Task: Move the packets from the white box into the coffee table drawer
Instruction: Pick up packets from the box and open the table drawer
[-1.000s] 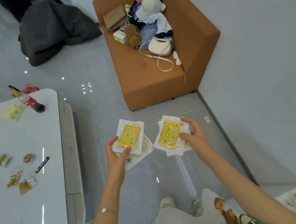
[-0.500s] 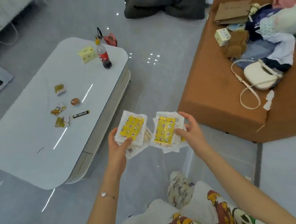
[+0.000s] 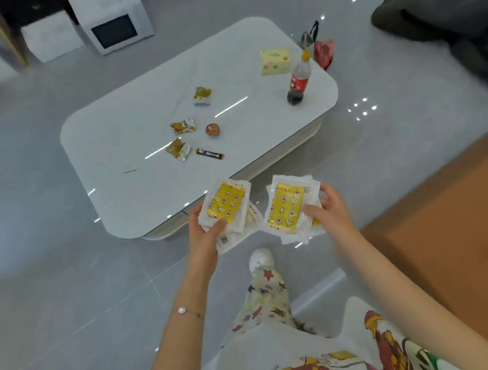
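By my reading the task is about halfway: the packets are out of the white box and in hand, and none has reached the drawer yet.

The left hand point(image 3: 204, 236) holds one stack of packets point(image 3: 227, 205) just left of centre frame. Its thumb lies across the lower edge of the top yellow packet and its fingers are tucked under the pile. The right hand point(image 3: 330, 217) grips a second stack point(image 3: 289, 206) just right of centre, thumb on the top packet's right edge and fingers curled round the far side. Both stacks hang in the air over the floor, just short of the near end of the bench point(image 3: 136, 130), which fills the middle of the frame.

The drawer itself I cannot make out. Only a pale panel point(image 3: 166, 227) with a thin seam shows under the bench's near rim, and nothing there looks pulled out. The source box cannot be picked out with any certainty either.

What is left, then, is probably to free one hand, open the drawer, and lay both stacks inside. On the bench top lie a few snack wrappers point(image 3: 183, 126) and a cola bottle point(image 3: 298, 79).
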### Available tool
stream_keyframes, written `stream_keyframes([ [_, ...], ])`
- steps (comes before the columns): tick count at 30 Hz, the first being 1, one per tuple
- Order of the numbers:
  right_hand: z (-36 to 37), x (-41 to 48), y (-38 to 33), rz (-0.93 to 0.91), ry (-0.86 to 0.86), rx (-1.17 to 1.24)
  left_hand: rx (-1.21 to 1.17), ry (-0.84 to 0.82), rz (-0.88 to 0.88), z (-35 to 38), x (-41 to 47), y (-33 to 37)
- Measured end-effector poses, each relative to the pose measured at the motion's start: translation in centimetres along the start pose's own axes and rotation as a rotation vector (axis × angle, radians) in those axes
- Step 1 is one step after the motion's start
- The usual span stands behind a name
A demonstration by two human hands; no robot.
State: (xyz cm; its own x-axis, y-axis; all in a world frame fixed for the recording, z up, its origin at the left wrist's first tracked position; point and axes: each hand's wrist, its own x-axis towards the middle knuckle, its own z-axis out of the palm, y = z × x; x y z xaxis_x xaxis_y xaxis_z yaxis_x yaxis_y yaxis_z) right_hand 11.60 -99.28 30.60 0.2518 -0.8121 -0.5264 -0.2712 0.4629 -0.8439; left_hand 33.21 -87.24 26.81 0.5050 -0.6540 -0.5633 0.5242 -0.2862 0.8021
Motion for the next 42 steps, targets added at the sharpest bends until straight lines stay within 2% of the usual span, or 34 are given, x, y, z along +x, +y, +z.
stream_keyframes([
  [8, 2.5, 11.5, -4.0, 0.051, -0.058, -0.101, -0.113, 0.107, -0.089, 1.8, 10.1, 2.1],
  [12, 4.3, 18.1, -4.3, 0.125, -0.06, -0.091, -0.139, 0.25, -0.117, 1.5, 15.3, 1.4],
  [17, 8.1, 29.6, -0.3, 0.186, -0.086, -0.111, -0.165, 0.38, -0.122, -0.5, 24.0, -3.2],
  [25, 13.9, 47.3, 10.8, 0.207, -0.067, -0.108, -0.202, 0.589, -0.091, -4.4, 37.7, -13.5],
  [30, 15.9, 52.5, 14.8, 0.084, 0.0, -0.135, -0.168, 0.737, 0.007, -6.0, 42.0, -17.2],
  [34, 16.2, 53.7, 16.9, -0.044, 0.084, -0.155, -0.017, 0.809, 0.118, -6.0, 43.3, -18.3],
  [38, 15.7, 52.8, 17.4, -0.161, 0.052, -0.23, 0.185, 0.859, 0.179, -5.6, 42.9, -18.9],
  [40, 14.5, 51.4, 17.8, -0.223, 0.097, -0.337, 0.281, 0.891, 0.189, -5.4, 41.7, -19.1],
  [42, 13.0, 49.4, 18.5, -0.395, 0.105, -0.53, 0.372, 0.92, 0.188, -5.1, 39.9, -19.4],
])
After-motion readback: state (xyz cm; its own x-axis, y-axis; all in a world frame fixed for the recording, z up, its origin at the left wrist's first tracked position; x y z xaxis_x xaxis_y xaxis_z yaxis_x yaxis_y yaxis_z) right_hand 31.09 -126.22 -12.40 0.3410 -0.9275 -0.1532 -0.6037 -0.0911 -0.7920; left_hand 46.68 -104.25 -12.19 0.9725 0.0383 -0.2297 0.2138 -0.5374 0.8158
